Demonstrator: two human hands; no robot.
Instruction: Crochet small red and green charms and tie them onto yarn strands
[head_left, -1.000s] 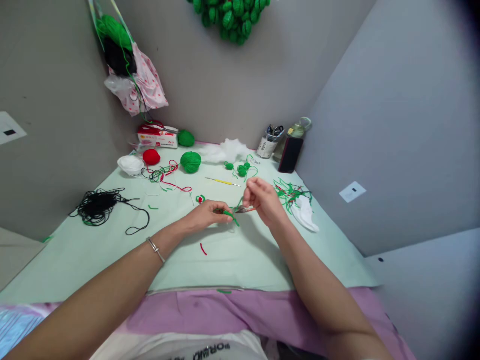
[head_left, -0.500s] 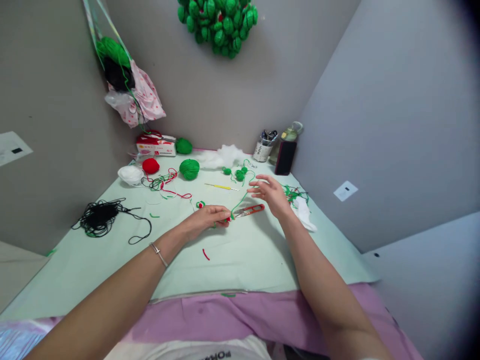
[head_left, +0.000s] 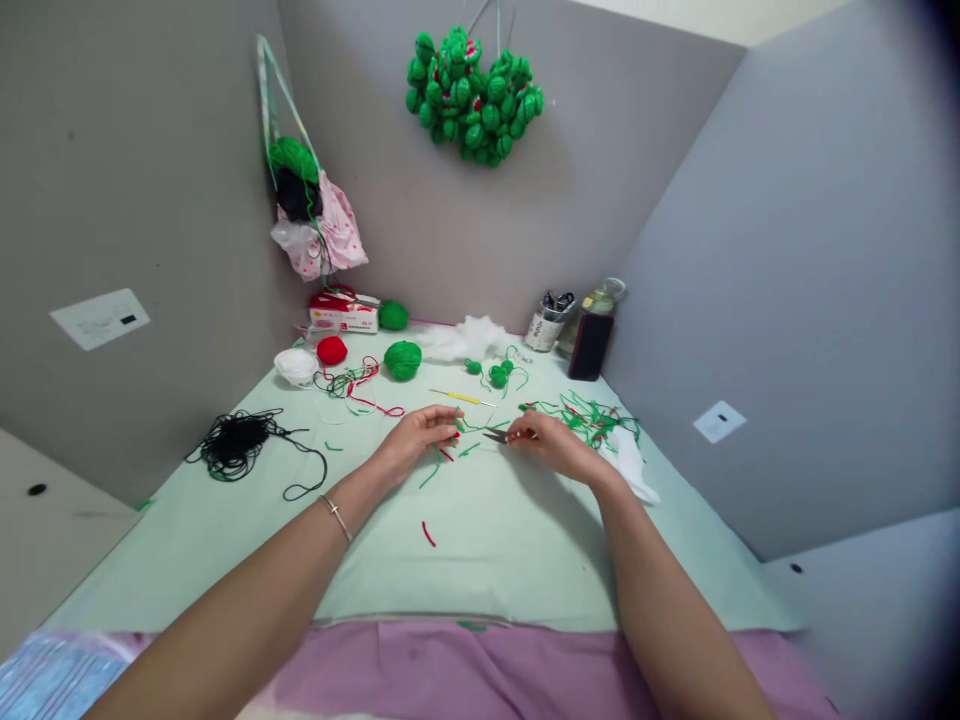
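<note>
Yarn piece (head_left: 456, 434), red and green, is located nearer the person than the crochet hook (head_left: 463, 399), pinched between thumb and fingers of the left hand (head_left: 412, 438). The right hand (head_left: 553, 442), right of the hook, is closed around the scissors (head_left: 496, 436), blades directed toward the piece. Status: cutting appears partly complete. Done: a red offcut (head_left: 428, 534) lies well nearer than the hook; yarn scraps (head_left: 592, 420) lie right of it. Remaining: a green strand (head_left: 430, 474) hangs by the held piece, apparently untrimmed; the small green balls (head_left: 499, 376) beyond the hook have long tails. Blade contact with yarn cannot be confirmed.
</note>
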